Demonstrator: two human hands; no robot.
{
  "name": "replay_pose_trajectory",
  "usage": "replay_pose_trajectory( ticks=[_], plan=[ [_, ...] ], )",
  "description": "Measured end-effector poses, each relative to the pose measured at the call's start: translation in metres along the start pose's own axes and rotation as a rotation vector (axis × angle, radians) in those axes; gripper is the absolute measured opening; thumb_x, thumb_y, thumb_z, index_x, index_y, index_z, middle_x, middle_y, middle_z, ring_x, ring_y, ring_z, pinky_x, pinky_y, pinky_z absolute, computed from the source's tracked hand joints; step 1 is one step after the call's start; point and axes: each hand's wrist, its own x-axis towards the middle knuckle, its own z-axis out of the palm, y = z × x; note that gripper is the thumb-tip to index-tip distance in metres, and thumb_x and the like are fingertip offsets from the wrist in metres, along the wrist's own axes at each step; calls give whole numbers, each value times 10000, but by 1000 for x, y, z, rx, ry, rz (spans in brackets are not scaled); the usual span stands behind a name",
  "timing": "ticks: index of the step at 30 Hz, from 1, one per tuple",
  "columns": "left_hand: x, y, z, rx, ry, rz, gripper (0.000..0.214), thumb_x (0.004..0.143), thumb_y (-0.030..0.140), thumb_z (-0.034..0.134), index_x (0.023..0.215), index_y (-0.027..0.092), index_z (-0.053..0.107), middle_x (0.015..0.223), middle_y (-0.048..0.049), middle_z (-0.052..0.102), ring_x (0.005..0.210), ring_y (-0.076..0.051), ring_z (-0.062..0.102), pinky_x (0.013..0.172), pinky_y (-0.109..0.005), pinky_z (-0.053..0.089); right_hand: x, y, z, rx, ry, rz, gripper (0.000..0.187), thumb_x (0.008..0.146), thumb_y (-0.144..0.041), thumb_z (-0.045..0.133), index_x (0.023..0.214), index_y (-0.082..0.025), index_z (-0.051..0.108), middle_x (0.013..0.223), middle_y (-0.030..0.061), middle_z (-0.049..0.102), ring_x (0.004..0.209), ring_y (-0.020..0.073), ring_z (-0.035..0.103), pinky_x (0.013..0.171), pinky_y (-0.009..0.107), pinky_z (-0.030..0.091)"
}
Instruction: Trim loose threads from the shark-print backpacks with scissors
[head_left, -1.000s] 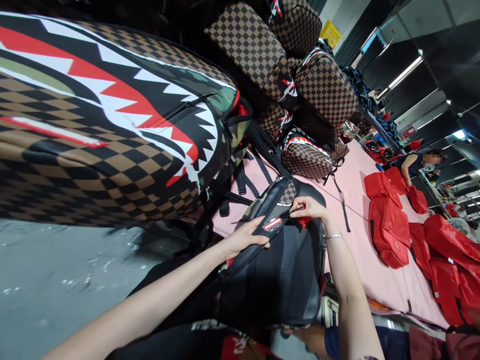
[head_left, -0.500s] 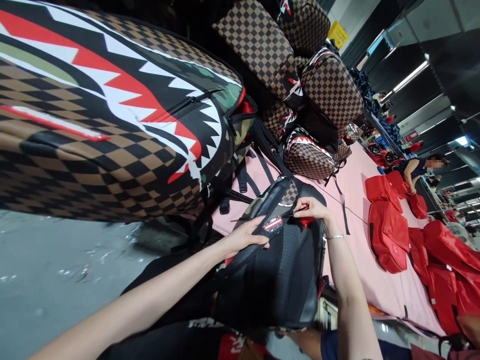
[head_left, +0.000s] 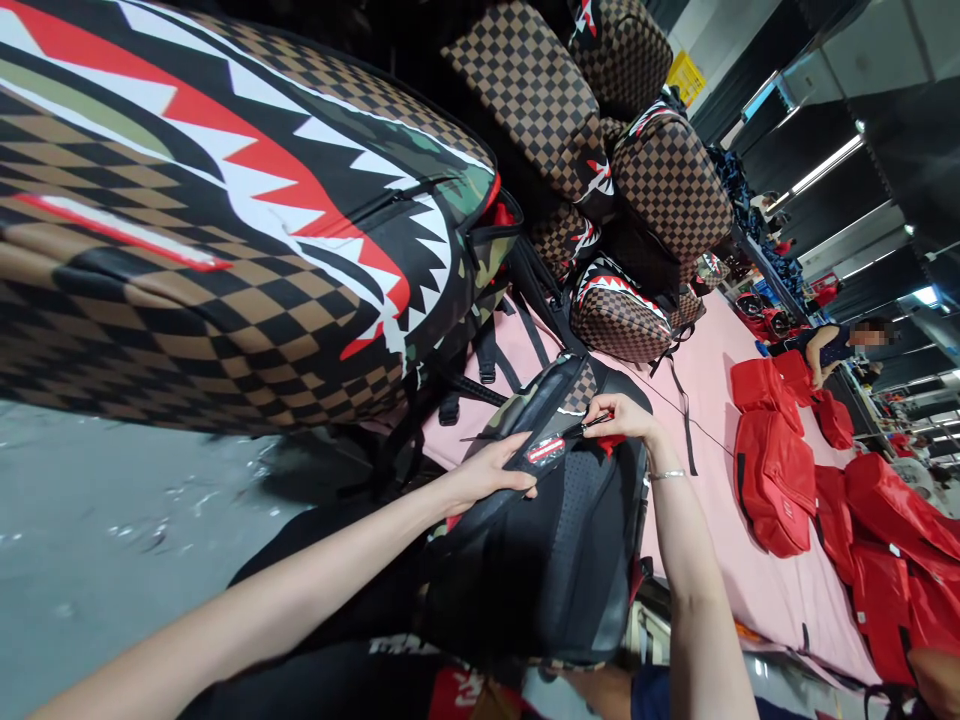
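A black backpack (head_left: 517,590) with camouflage and brown check parts lies with its padded back panel facing up. A red-and-white label (head_left: 546,450) under clear film sits on its black strap (head_left: 487,508). My left hand (head_left: 491,472) is closed around this strap just below the label, thumb on top. Just above and right of the label, my right hand (head_left: 616,416) pinches a small dark piece at the strap; its exact kind is hidden by the fingers. Something red (head_left: 611,443) shows beneath the right fingers.
A large shark-mouth check backpack (head_left: 300,330) fills the left foreground. Several more check backpacks (head_left: 667,190) are piled behind. Red bags (head_left: 776,480) lie along the pink-covered table (head_left: 701,400) on the right. A person (head_left: 817,350) stands at the far side.
Both hands stay in nearly the same places on the backpack. The right fingers have shifted slightly left, and the camera view has tilted a little.
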Motion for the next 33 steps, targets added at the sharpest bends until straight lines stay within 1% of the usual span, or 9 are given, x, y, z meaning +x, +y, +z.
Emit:
replay_pose_trajectory(
  ticks=[5,8,12,16,19,25,29,33],
  plan=[
    [1,-1,-1,1,-18,10,632,609,193,739,1172,146,457,868,-23,627,662,-134,601,620,-238,476,4,2,2,-12,-32,-7,332,571,-355,802,702,-128,599,695,-14,598,609,84,538,604,216,429],
    [2,-2,-1,-6,-9,4,637,601,199,744,1168,148,459,866,-23,629,654,-135,603,614,-237,478,6,2,6,-24,-44,-22,331,572,-360,801,700,-126,605,696,-13,595,620,85,534,610,214,426],
    [2,-3,0,2,5,8,635,595,202,746,1164,151,468,842,-14,631,653,-140,609,612,-238,481,9,-4,11,-48,-55,-40,340,572,-381,798,694,-125,611,683,-9,598,618,92,518,580,210,412],
    [1,-3,0,9,13,9,628,596,204,742,1163,165,476,893,-21,641,663,-148,615,618,-255,487,11,-11,16,-103,-96,-36,352,582,-404,787,703,-125,612,660,-14,586,596,91,508,563,210,403],
    [2,-4,1,15,11,24,623,591,198,745,1157,166,485,888,-14,643,654,-146,615,629,-262,486,12,-14,20,-117,-116,-35,347,591,-403,780,710,-126,607,640,-28,559,571,80,486,540,200,379],
    [3,-5,2,34,17,41,657,586,194,748,1182,155,475,815,-5,645,637,-154,617,627,-268,476,13,-19,30,-108,-129,-15,362,581,-419,781,699,-128,599,661,-23,569,585,81,494,568,206,388],
    [5,-6,2,67,9,63,616,599,199,728,1159,147,477,753,16,633,636,-158,623,642,-269,474,12,-19,37,-80,-123,-2,387,564,-439,784,690,-132,585,665,-23,575,582,83,500,571,211,400],
    [5,-6,2,82,-4,78,615,603,197,718,1162,140,468,738,22,628,641,-160,628,661,-274,473,11,-18,42,-68,-101,-19,374,571,-432,781,688,-135,586,653,-23,573,579,88,506,566,213,408]
  ],
)
